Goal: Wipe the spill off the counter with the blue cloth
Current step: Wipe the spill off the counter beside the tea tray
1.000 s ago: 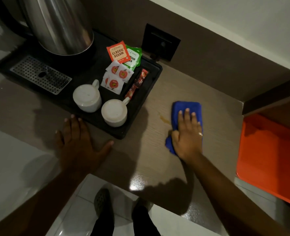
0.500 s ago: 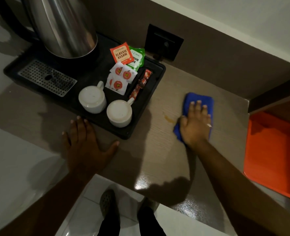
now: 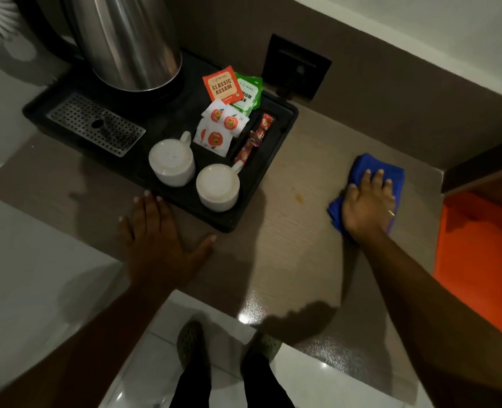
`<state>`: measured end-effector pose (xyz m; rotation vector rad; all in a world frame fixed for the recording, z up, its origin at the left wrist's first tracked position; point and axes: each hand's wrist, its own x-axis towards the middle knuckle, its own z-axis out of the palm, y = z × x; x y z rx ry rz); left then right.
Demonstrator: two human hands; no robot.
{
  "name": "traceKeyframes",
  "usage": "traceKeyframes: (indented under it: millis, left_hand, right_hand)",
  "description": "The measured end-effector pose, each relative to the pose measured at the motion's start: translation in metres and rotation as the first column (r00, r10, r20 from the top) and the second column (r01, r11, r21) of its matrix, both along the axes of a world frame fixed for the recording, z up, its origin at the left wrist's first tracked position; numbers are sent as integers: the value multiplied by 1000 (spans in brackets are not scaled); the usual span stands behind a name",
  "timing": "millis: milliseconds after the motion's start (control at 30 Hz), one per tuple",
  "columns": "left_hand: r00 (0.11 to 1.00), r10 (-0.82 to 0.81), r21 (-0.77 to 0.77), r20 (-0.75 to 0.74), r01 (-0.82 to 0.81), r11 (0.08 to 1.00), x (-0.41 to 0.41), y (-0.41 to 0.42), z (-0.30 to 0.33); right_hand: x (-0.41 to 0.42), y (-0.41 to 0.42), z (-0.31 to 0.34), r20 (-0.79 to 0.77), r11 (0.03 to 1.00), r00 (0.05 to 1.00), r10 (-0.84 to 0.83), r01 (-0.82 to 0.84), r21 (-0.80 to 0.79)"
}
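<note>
A folded blue cloth [image 3: 361, 167] lies on the brown counter [image 3: 291, 248] at the right. My right hand [image 3: 369, 203] presses flat on it, fingers spread, covering most of it. A small yellowish spill [image 3: 299, 197] marks the counter to the left of the cloth, apart from it. My left hand [image 3: 158, 240] rests flat on the counter near its front edge, fingers apart, holding nothing, just in front of the black tray [image 3: 243, 219].
The black tray holds a steel kettle [image 3: 126, 39], two upturned white cups [image 3: 171, 161] [image 3: 218, 187], tea sachets [image 3: 223, 87] and a drip grate [image 3: 96, 125]. An orange tray [image 3: 479, 260] sits lower at the right. A dark wall socket [image 3: 298, 67] is behind. My feet stand on the tiled floor below.
My right hand has slid the blue cloth to the right and away from the spill. The left hand stays planted on the counter.
</note>
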<state>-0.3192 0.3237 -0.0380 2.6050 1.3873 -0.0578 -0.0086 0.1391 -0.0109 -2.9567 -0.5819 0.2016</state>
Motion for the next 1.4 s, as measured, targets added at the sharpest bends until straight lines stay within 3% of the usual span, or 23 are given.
traceKeyframes:
  millis: [33,100,167,233,300,333,467,600,667,733,767,833,900,967,1033,1100,1233,1333,1400]
  left_hand:
    - [1000,-2,3,-1,2,1000,-1,0,-1]
    - [1000,-7,1,4,7,1000,-3,-1,0]
    - [1000,-8,8,18,8,1000,-3,-3,2]
    - [1000,-7,4,18,7,1000,0,-4,5]
    - [1000,-2,2,2,2,1000,1,-3,6]
    - [1000,0,2,-7,0,1000,1,-2,6]
    - [1000,3,11,-17,-3,1000,-2,-3,2]
    - [1000,-5,11,5,5,1000,-2,-4,2]
    - [1000,-1,8,15,1,1000,-1,-3,3]
    - [1000,-5,14,14,5,1000,-2,-2,2]
    - [1000,-3,21,13,2,1000,-4,-1,2]
    - [1000,-6,31,-3,6,1000,-8,1,0]
    - [1000,-8,61,-4,8,998,-10,0,-4]
    - [1000,7,78,7,-7,997,-12,0,-8]
    - [1000,-5,79,7,4,997,-10,-1,-12]
    - [1000,-17,81,0,16,997,-9,-1,-14]
    - [1000,-9,67,16,8,998,-2,-3,-10]
    - [1000,-16,44,-4,16,999,0,-7,-3]
    - [1000,-16,17,-7,16,1000,-1,-11,2]
  right_hand:
    - [-13,17,2,-12,1000,1000,16,-16,0]
    - [-54,35,-1,-23,973,973,231,-230,33]
    - [-106,21,-2,-39,846,846,532,-531,47]
    - [-134,-24,0,-57,690,689,723,-724,2]
    - [-121,-75,-2,-81,595,595,800,-803,-25]
    - [-105,-96,-3,-85,596,595,800,-803,-5]
    - [-29,-116,0,-111,807,800,590,-590,36]
    - [28,-77,-5,-1,980,980,199,-198,17]
    - [39,-37,-7,27,997,996,-79,79,7]
    - [26,13,-4,-21,939,939,-343,343,10]
    - [11,39,-2,-57,918,917,-394,395,11]
    - [-30,78,-4,-63,956,957,-284,288,54]
    - [-73,93,-11,-23,996,1000,14,-12,91]
    - [-86,76,-7,-31,944,947,321,-317,95]
    - [-59,32,2,-39,818,818,574,-572,62]
    - [-24,-23,4,-56,782,780,623,-621,54]
    - [10,-107,3,-18,987,989,146,-144,77]
    - [-15,-120,-2,20,982,982,-185,185,39]
    - [-47,-101,-3,26,910,911,-412,410,61]
